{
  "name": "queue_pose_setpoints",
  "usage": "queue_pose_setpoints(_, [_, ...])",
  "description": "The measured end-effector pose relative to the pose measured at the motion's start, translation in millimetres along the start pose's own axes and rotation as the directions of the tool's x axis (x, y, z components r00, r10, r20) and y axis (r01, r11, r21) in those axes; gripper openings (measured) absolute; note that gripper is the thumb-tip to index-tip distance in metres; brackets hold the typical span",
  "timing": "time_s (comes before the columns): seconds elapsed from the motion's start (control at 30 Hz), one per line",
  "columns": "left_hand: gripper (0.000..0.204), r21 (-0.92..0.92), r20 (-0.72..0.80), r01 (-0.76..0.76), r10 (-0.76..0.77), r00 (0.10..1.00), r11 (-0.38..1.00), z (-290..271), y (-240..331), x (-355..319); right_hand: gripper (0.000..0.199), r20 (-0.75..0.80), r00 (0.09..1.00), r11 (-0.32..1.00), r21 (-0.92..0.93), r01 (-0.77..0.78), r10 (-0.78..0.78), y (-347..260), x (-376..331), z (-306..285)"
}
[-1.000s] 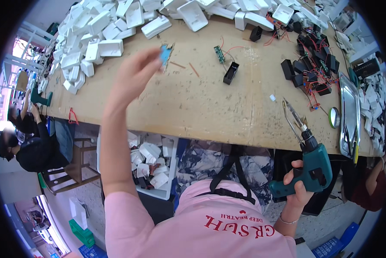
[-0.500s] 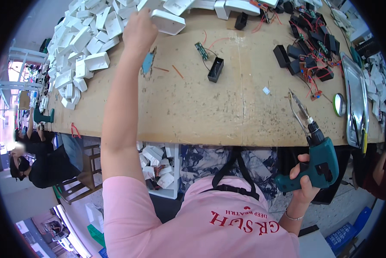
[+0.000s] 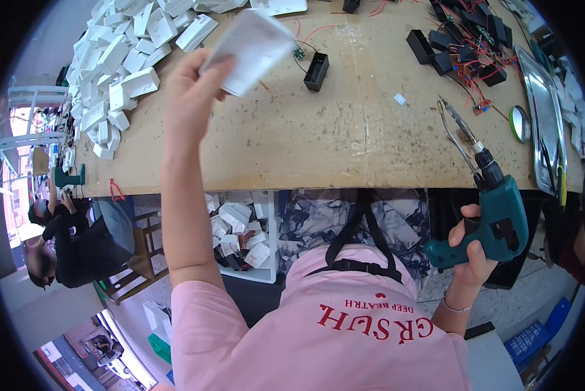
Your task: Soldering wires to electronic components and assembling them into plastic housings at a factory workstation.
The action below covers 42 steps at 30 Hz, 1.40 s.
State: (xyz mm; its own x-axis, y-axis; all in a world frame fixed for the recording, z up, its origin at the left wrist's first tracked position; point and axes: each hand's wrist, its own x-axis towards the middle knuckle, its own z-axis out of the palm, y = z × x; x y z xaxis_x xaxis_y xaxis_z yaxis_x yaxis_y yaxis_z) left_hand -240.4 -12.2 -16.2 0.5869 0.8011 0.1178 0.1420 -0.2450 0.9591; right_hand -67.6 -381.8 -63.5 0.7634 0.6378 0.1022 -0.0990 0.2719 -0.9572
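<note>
I have the left hand (image 3: 191,94) pinched tight on one white casing (image 3: 256,52), thumb across its face and fingers behind. It is lifted over the far left part of the tabletop (image 3: 292,150), between the pile of white casings (image 3: 123,91) toward the far left corner and an open black box (image 3: 310,83). The grip of my right hand (image 3: 473,264) wraps the handle of a teal pistol-shaped tool (image 3: 506,221), whose slim metal tip reaches past the near edge toward the right side.

I judge the step in hand to be handling a single casing, tool at the ready; the next move calls for a steady left wrist and the tip kept clear of plastic.

The casing is a shallow, rectangular shell, slightly blurred; the box is a stiff-walled oblong beside a small green circuit board (image 3: 298,54); the tabletop is tan and scuffed.
</note>
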Motion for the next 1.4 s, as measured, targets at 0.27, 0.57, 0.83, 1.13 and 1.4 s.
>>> queue_pose_setpoints(0.27, [0.019,0.525,0.325,-0.392,0.248,0.913,0.756,121.9,11.2,-39.1,0.060,-0.013,0.998,0.998,0.002,0.066,-0.066,-1.4,-6.0,-0.2])
queue_pose_setpoints(0.57, [0.028,0.526,0.246,-0.579,0.540,0.805,0.623,110.7,20.9,-37.4,0.058,-0.027,0.998,0.998,0.038,0.058,-0.057,2.2,-2.9,-8.2])
queue_pose_setpoints(0.83, [0.056,0.783,0.148,-0.131,0.023,0.989,0.608,48.9,11.6,98.2,0.060,-0.020,0.999,0.998,0.051,0.042,-0.041,2.1,-0.7,-8.3])
queue_pose_setpoints(1.13, [0.036,0.869,0.441,-0.278,-0.383,0.812,0.409,78.8,0.5,127.6,0.061,-0.051,0.998,0.997,0.067,0.034,-0.031,-1.5,-2.3,-6.4])
queue_pose_setpoints(1.4, [0.017,0.000,0.231,-0.105,0.102,0.968,0.995,41.3,-15.1,75.7,0.062,-0.018,0.999,0.992,0.114,0.047,-0.045,1.7,5.3,-2.9])
